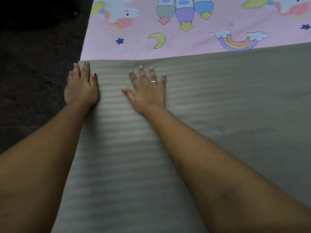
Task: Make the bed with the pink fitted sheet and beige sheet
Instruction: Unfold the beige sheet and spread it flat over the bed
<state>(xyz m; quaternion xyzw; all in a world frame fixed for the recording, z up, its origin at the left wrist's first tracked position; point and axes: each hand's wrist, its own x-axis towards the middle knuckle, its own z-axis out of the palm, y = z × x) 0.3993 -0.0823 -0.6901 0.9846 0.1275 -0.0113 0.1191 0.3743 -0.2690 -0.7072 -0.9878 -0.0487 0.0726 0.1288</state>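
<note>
— Where are the hands?
— Both lie flat on the beige sheet (218, 98). The left hand (82, 88) is at the sheet's left edge, near its top corner. The right hand (148, 91) is near it, more toward the middle.
— How are the fingers?
— The left hand's fingers (85, 69) are straight and close together. The right hand's fingers (143, 74) are straight too, but spread wide apart. One of them wears a ring (153, 81). The hands grip nothing; they only press on the cloth.
— Where is the beige sheet from the fingers?
— Right under them. It goes on far to the right of the right fingers and back under both arms. Its top edge is just past the fingertips of both hands. It has soft stripes.
— And the pink fitted sheet (143, 27)?
— It shows just past that edge, beyond the fingertips. The fingers do not touch it. A yellow moon (157, 40) on it is just beyond the right fingertips.
— What is to the left of the left fingers?
— The dark floor (33, 64).
</note>
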